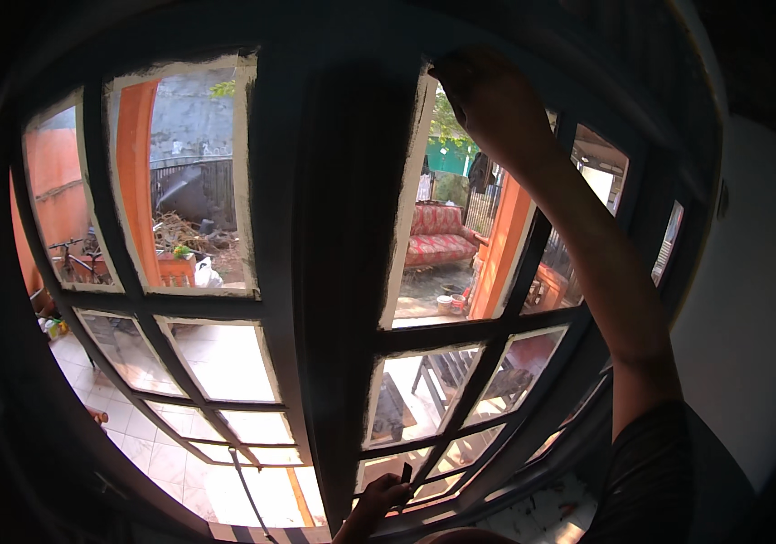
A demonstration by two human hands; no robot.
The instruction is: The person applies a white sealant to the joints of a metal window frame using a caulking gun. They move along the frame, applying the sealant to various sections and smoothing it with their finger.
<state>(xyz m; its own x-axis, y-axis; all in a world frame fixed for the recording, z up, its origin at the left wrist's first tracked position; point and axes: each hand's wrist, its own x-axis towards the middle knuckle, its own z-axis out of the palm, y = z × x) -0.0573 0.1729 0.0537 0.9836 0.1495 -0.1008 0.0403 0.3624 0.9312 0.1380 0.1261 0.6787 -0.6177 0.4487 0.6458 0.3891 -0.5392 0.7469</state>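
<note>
My right hand (pixel 488 104) is raised to the upper corner of a pane on the right window, its fingers closed at the pale tape border (pixel 412 181); anything between the fingertips is hidden. The dark painted window frame (pixel 334 272) runs around the panes, whose pale edges look roughly taped, with dark smudges. Low in the centre, my left hand (pixel 382 497) grips a small dark flat object (pixel 406 473) in front of the lower panes; its exact kind I cannot make out.
The left window (pixel 276 272) has a thin metal stay (pixel 245 485) at its bottom. Through the glass show a red patterned sofa (pixel 433 234), an orange post (pixel 139 181), a bicycle (pixel 75 258) and a tiled floor (pixel 161 462). A white wall (pixel 742 272) stands at the right.
</note>
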